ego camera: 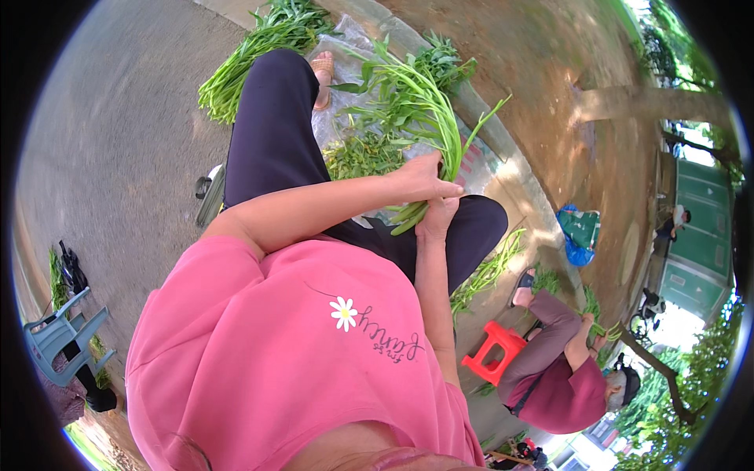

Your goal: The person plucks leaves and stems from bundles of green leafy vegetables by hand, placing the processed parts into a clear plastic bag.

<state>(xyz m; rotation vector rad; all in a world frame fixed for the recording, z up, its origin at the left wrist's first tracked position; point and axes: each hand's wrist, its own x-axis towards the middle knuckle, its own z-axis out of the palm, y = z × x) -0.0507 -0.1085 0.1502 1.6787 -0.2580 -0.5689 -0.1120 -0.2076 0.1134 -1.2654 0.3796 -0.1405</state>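
A bunch of long-stemmed leafy greens, looking like water spinach [439, 112], arches over my lap with its leaves pointing away from me. My left hand [421, 178] is wrapped round the lower stems, thumb stretched across them. Just below it, my right hand [439, 218] grips the same bunch near the cut ends [409, 218]. The two hands touch or nearly touch; some fingers are hidden. Beyond my knees, loose leaves and trimmings [365, 156] lie on a clear plastic sheet [339, 120]. A large pile of greens [265, 65] rests on the pavement by my left leg.
A stone kerb [500, 135] curves past on the right, with bare soil beyond. More stems [489, 274] lie by my right knee. To the right, a person [559, 371] handles greens beside a red plastic stool [495, 353]. A blue-and-green bag [579, 232] sits by the kerb; a blue plastic chair [68, 344] stands left.
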